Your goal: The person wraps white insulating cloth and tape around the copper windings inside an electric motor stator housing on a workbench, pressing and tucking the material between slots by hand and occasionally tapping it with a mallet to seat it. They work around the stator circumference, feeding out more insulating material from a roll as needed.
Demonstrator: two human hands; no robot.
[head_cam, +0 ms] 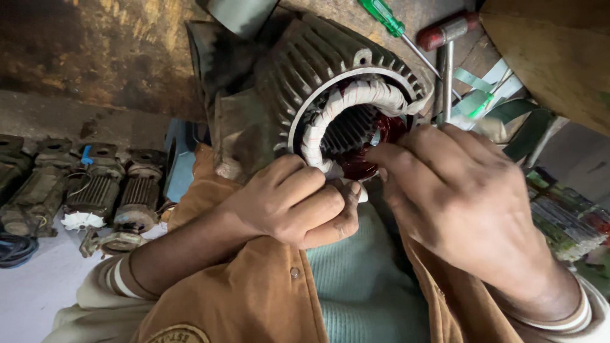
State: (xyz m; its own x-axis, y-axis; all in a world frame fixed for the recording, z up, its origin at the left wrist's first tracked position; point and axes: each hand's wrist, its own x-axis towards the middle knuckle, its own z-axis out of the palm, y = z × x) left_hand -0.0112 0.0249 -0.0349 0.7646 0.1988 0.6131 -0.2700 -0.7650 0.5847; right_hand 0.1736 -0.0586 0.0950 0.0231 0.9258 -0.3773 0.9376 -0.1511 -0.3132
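A finned grey motor housing [298,70] is held tilted in the person's lap, its open end turned toward the camera. Inside the opening, a ring of white-taped winding [343,101] is seen around the slotted stator core [349,130], with dark red insulation [362,162] at the lower right of the bore.

The left hand [295,203] is curled at the lower rim of the opening; its grip is closed, thumb against forefinger, on what appears to be a small white strip [361,192], though most of that is hidden by the fingers. The right hand [457,190] is laid against the right side of the opening, its fingertips [381,154] pressed onto the red insulation; whether anything is pinched in that grip cannot be told.

Behind the housing, a green-handled screwdriver [381,14] and a red-handled hammer [445,32] are seen lying close together. On the floor at the left, a row of small dusty motors [95,187] is laid out, with a white plastic fan [82,220] just in front of them.
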